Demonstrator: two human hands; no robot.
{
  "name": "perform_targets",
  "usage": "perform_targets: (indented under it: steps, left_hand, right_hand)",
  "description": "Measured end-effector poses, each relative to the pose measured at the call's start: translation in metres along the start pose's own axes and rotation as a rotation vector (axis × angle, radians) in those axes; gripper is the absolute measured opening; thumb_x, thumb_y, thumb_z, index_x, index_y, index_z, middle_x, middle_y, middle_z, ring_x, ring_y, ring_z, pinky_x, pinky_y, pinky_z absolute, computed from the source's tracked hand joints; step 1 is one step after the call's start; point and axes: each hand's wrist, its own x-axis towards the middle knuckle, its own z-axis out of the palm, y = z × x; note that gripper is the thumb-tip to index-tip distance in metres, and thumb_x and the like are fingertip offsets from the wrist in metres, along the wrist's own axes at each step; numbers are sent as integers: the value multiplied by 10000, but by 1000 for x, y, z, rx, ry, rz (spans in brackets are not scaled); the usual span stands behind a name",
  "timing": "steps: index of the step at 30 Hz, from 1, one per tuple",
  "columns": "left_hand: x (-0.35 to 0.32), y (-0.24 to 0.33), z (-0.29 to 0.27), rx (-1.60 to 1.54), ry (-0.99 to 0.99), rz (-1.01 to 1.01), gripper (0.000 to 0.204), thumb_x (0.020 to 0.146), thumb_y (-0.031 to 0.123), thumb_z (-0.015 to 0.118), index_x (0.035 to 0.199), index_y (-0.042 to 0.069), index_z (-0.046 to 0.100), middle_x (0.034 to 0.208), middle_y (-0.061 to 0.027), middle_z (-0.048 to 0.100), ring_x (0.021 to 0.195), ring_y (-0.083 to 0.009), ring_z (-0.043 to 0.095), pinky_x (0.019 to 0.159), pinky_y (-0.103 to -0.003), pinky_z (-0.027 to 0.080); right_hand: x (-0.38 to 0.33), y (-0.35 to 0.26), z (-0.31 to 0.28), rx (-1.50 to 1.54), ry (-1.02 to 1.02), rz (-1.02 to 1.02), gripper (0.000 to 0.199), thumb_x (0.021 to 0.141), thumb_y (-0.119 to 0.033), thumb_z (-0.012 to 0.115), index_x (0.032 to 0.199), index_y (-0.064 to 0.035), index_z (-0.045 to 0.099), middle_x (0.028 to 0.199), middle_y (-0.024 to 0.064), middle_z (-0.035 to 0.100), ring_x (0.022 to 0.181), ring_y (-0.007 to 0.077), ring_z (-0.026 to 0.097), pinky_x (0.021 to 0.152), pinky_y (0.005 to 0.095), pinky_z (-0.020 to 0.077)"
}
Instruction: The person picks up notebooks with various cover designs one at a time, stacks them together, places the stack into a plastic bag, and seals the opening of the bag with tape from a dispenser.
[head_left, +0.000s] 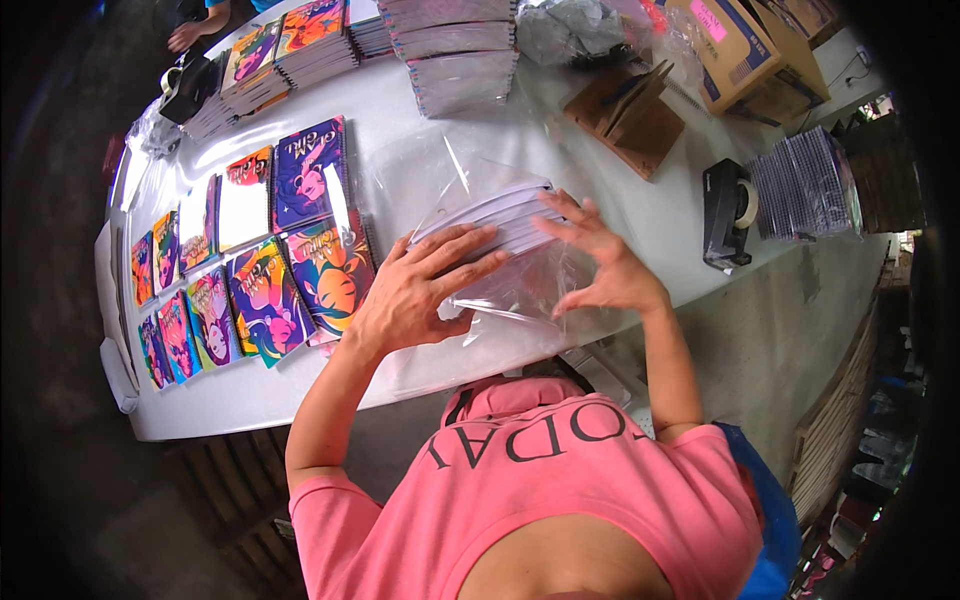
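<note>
A stack of notebooks (505,213) lies in front of me, seen from its pale page edges, with a clear plastic bag (500,318) loose around it. My left hand (430,280) rests with stretched fingers along the near left side of the stack, over the plastic. At the stack's right end is my right hand (605,250), its fingers spread and curved beside the bag. Whether its fingertips press on the plastic is hard to tell. The covers in the bag are hidden.
Colourful spiral notebooks (262,290) lie in two rows on the white table (390,385). Farther back stand wrapped notebook stacks (455,60). To the right are a wooden stand (630,120), a black tape dispenser (728,215) and a cardboard box (750,60). Another person's hand (183,37) shows far left.
</note>
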Motion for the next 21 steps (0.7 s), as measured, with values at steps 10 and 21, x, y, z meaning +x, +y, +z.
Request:
perform_targets:
  steps: [10,21]
  left_hand:
    - [14,14,-15,-2,-89,-57,904,563,291,737,1388,222,376,1447,9,342,1129,-248,464,900,-406,400]
    - [23,24,-17,34,-136,-102,888,451,137,738,1300,157,480,1375,-92,427,1222,-279,431,991,-402,341]
  right_hand:
    - [9,-28,4,-231,-254,-10,862,592,-199,802,1362,-168,415,1452,9,337,1372,207,241,1112,540,133]
    - [-185,138,-166,-179,950,992,459,799,-451,670,1062,-77,631,1019,25,583,813,93,508,539,224,409]
